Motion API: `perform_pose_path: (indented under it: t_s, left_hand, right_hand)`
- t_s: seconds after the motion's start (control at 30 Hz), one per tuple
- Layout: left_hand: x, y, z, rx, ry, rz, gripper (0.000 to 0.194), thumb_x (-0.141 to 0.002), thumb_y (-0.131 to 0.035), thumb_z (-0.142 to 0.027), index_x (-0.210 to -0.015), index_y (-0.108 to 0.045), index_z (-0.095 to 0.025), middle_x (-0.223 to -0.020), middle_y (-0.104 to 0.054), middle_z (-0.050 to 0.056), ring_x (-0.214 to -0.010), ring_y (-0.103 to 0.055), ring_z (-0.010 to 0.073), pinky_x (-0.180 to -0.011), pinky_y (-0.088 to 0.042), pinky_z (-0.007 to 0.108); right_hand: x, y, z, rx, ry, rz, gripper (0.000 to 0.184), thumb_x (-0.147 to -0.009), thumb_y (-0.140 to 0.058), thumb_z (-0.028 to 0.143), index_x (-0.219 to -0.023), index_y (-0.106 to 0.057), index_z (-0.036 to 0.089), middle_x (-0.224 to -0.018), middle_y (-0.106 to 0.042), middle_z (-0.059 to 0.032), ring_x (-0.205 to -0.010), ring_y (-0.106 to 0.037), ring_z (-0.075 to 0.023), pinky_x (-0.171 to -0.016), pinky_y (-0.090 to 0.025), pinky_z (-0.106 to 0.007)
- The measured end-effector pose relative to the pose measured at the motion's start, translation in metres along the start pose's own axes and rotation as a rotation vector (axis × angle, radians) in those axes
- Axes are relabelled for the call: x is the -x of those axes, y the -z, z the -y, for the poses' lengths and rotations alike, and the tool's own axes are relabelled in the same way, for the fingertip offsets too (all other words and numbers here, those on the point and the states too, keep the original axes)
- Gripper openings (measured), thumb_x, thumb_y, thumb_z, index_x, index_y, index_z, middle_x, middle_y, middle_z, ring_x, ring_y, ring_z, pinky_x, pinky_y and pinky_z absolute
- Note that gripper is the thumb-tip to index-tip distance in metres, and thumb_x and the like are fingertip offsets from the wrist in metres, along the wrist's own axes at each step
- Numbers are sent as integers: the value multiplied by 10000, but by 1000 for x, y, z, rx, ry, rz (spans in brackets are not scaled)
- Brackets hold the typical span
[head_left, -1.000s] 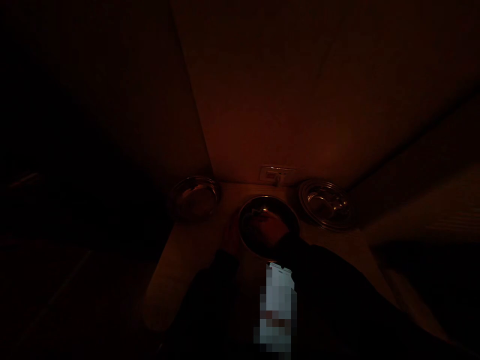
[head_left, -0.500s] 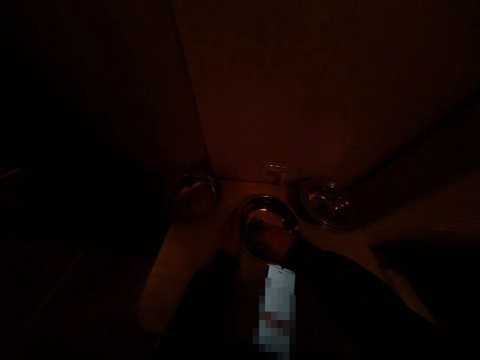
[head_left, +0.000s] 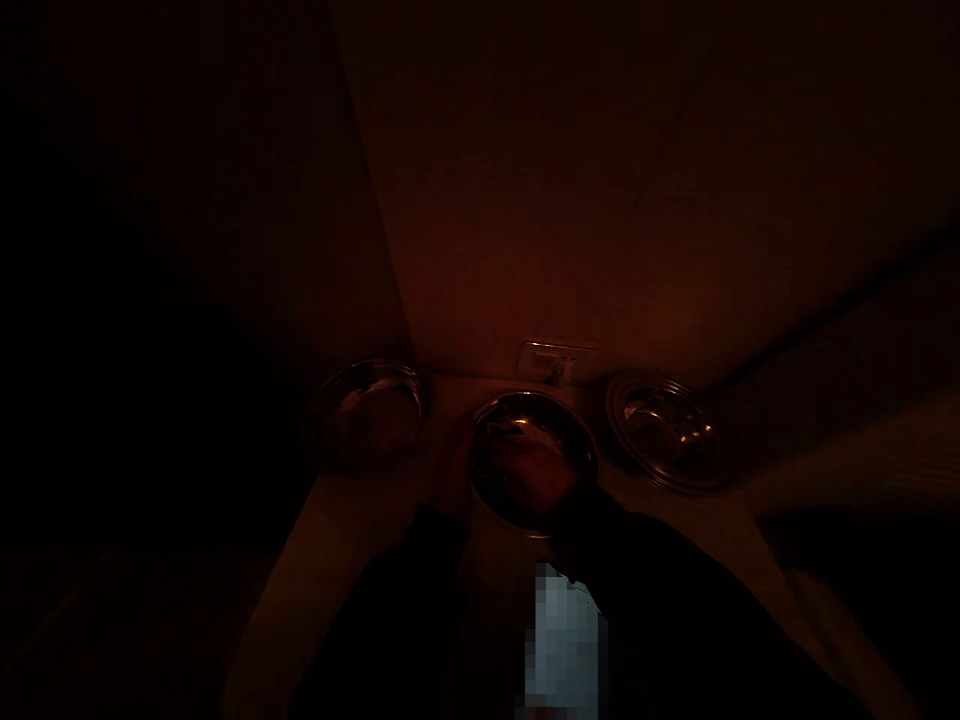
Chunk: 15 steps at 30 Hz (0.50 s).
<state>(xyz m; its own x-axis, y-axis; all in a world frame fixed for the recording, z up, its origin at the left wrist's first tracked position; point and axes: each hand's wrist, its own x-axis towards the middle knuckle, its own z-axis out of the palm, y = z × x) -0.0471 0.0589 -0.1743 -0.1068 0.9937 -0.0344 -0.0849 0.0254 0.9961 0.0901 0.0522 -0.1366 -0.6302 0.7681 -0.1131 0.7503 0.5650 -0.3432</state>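
The scene is very dark and reddish. A round steel bowl (head_left: 491,420) stands on a pale counter (head_left: 360,530) in front of me. My left hand (head_left: 452,470) rests against the bowl's left outer wall, fingers curved on it. Reaching inside the bowl is my right hand (head_left: 534,472), its fingers too dim to make out. Both arms wear dark sleeves.
A second steel bowl (head_left: 367,410) sits at the left and a steel lid or plate (head_left: 664,430) at the right. A wall socket (head_left: 555,357) is on the wall behind. The counter edge falls off into darkness at left. A pale blurred patch (head_left: 564,640) is near my chest.
The view has shifted slightly. My left hand has come up against the bowl's left side, and my right hand stays inside the bowl.
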Motion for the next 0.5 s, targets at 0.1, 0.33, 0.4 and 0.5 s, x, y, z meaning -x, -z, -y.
perform_pose_path:
  t_s: [0.1,0.33,0.4,0.5]
  left_hand:
    - [-4,0,2,36,-7,32,383,-927,-376,-336,-1112,-658,-157,-1203,-663,90,-1118,-599,219,-1017,-428,351]
    - [-4,3,-2,47,55,-20,342,-919,-391,-273,-1083,-672,-170,-1140,-695,73,-1068,-629,229,-965,-475,356]
    - [-3,2,-6,66,80,-23,334,-919,-400,-271,-1086,-668,-163,-1135,-699,73,-1054,-638,234,-961,-478,362]
    - [0,-3,-14,41,24,28,351,-939,-377,-256,-1135,-655,-172,-1143,-700,41,-1081,-628,210,-1001,-446,339]
  right_hand:
    - [-4,-3,-4,3,2,-12,459,-780,-511,51,-1184,-654,217,-1285,-625,-54,-1247,-491,-221,-1051,-381,-358]
    - [-5,-3,-5,-17,67,-46,431,-812,-492,55,-1165,-671,224,-1200,-661,-78,-1197,-534,-225,-1027,-399,-373]
    - [-4,-3,-6,-22,90,-60,406,-827,-498,63,-1157,-673,220,-1218,-653,-78,-1199,-532,-227,-1020,-407,-366]
    - [-1,-5,-9,-3,118,-107,357,-861,-503,90,-1158,-666,201,-1260,-629,-84,-1222,-510,-235,-1032,-398,-369]
